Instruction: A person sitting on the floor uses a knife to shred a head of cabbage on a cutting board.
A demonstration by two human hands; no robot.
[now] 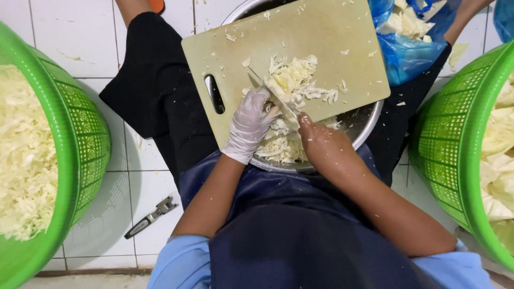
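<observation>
Your white-gloved left hand [249, 124] curls its fingers over pale shredded cabbage [293, 81] on the tan plastic cutting board [321, 32]; at three o'clock, your bare right hand [317, 140] grips a slim steel knife [272, 92].

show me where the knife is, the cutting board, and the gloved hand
knife [270, 91], head view, on the middle of the blade.
cutting board [321, 32], head view, on a bare part of its top.
left hand [250, 124], head view, on the back of the white glove.
</observation>
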